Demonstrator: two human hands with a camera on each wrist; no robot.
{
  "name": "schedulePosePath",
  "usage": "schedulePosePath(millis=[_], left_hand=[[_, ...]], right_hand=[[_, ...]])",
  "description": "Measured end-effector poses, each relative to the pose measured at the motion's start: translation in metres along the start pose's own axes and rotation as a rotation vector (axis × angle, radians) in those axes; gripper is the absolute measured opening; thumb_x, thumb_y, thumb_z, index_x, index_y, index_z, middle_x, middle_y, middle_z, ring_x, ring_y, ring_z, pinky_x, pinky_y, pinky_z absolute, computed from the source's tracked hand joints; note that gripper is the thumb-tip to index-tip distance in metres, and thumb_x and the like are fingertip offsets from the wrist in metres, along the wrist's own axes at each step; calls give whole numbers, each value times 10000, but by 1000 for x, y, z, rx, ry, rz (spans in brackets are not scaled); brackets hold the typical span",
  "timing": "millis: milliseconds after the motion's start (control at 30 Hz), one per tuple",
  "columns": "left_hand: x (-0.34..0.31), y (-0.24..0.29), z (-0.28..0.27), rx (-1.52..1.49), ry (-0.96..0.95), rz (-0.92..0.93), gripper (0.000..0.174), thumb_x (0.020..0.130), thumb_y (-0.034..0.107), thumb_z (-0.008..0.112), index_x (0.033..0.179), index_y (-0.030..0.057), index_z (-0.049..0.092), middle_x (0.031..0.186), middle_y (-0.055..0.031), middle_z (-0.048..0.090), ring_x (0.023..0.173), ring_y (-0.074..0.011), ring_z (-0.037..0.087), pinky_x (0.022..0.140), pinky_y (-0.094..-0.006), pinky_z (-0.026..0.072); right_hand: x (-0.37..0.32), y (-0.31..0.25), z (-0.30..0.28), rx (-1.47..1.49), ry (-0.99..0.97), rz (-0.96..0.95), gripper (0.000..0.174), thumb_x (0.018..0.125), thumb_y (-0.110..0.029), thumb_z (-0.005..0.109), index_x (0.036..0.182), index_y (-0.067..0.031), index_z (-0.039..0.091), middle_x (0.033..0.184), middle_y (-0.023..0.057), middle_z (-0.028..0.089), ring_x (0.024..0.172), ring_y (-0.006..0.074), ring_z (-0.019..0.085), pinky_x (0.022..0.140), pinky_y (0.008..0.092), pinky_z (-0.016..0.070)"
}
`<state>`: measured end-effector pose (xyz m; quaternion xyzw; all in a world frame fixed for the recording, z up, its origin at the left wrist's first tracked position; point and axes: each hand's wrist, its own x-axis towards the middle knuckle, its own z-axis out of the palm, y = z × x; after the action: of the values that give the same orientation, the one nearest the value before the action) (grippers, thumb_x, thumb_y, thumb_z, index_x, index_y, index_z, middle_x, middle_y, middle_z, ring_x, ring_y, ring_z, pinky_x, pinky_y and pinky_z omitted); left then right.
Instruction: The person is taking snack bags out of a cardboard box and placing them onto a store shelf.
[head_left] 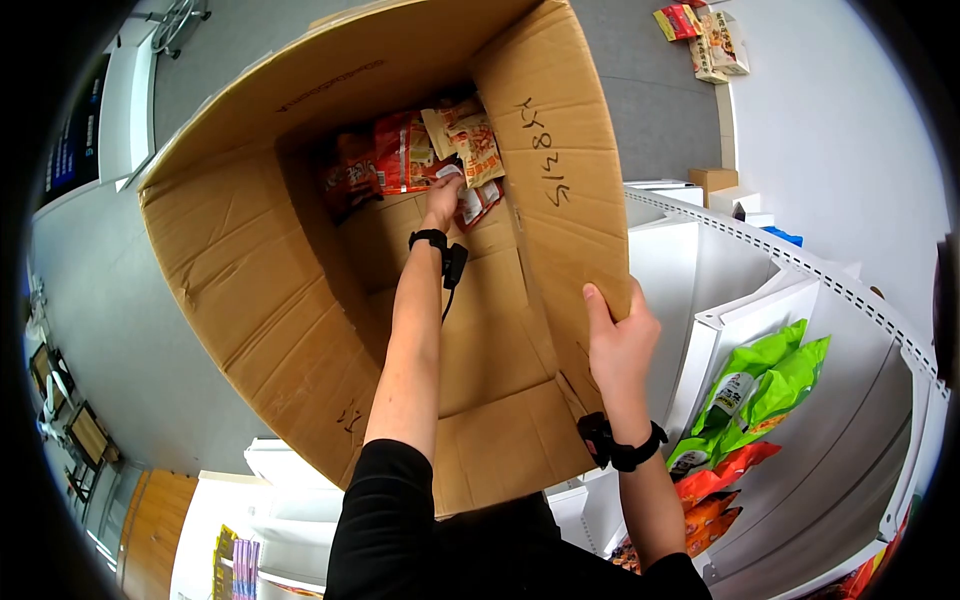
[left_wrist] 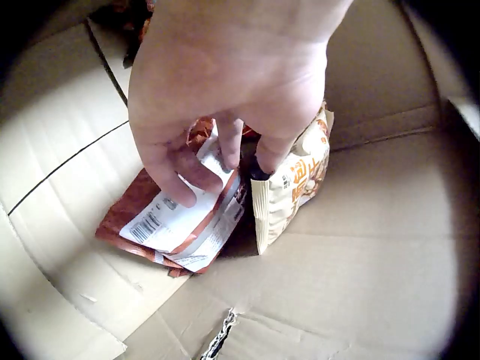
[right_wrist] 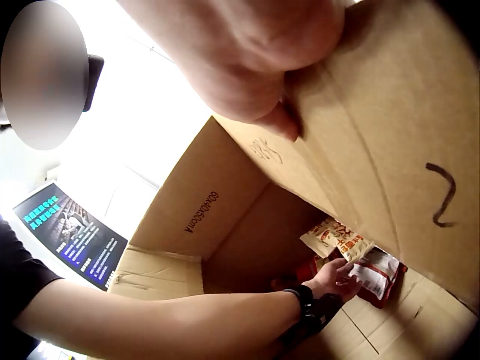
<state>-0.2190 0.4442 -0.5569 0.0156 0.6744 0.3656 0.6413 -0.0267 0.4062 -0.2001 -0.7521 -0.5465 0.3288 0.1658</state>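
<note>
The left hand was deep in the cardboard box, its fingers pinching the top edge of a red snack packet that lay on the box floor, its length running away from the fingertips; the right hand, well apart, gripped the near flap

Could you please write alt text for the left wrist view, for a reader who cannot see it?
A left hand reaches down into a cardboard box and pinches the upper edge of a red-and-white snack packet lying on the box floor. A cream-and-orange packet stands on edge right beside it.
</note>
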Motion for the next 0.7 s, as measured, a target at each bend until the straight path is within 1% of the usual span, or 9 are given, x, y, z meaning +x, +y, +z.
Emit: schedulePosePath(millis=[67,100,200,233,367,467,567,600,700], left_hand=[[6,-7,2,57,15,-10,342,839,246,588,1127,63,609,908,-69,623,651,-169,571,567,-323,448],[29,-25,-4,62,10,46,308,826,218,597,1055,15,633,908,-85,635,685,-190,568,637,-339,445],[29,-28,-7,162,8,21,267,798,194,621,947,-24,659,850,-99,645,679,-209,559,671,-344,434],[32,-28,-7,266,55,-14,223,771,155,634,882,-35,675,781,-120,648,682,-210,555,656,-354,422],[5,-23,-3,288,65,-60,125,697,95,633,705,-23,672,760,-143,645,665,-239,565,645,-369,425],[-9,-38,-6,310,113,-38,85,688,80,634,642,26,588,535,-22,448,419,-142,350,403,-310,246],[-67,-14,-12,230,67,-108,102,660,83,645,622,44,558,538,-21,436,430,-143,346,410,-312,241],[-69,-17,-19,319,73,-98,111,667,81,638,614,55,544,541,-16,424,433,-137,333,410,-309,233],[-96,-4,-30,292,55,-137,95,713,66,599,635,66,545,550,-6,417,452,-125,321,419,-298,224]], right_hand=[[0,0,0,2,0,-5,289,814,-133,629,1059,16,594,889,188,654,823,311,646,724,350,492],[0,1,0,0,5,-14,289,814,-134,629,1060,15,594,895,186,653,827,312,644,726,350,492],[-2,1,-1,5,7,-9,293,814,-136,627,1063,14,592,906,182,651,831,315,640,724,351,491],[-2,1,-1,11,5,-4,294,814,-137,626,1064,13,591,908,182,651,830,317,639,722,351,491],[-2,2,0,-10,18,-13,296,806,-135,623,1066,4,595,908,185,648,819,326,633,713,359,492],[0,2,-1,-21,7,-21,296,802,-134,620,1067,-4,599,903,185,648,815,332,631,708,364,492],[-3,2,-2,-6,11,-33,295,801,-136,619,1066,-8,602,897,183,650,815,334,631,707,369,492],[-4,2,-3,-7,16,-38,295,801,-139,620,1066,-10,603,895,183,650,815,336,630,707,371,491],[-4,2,-5,-4,28,-62,299,802,-145,620,1071,-16,602,894,183,650,819,341,627,709,378,491]])
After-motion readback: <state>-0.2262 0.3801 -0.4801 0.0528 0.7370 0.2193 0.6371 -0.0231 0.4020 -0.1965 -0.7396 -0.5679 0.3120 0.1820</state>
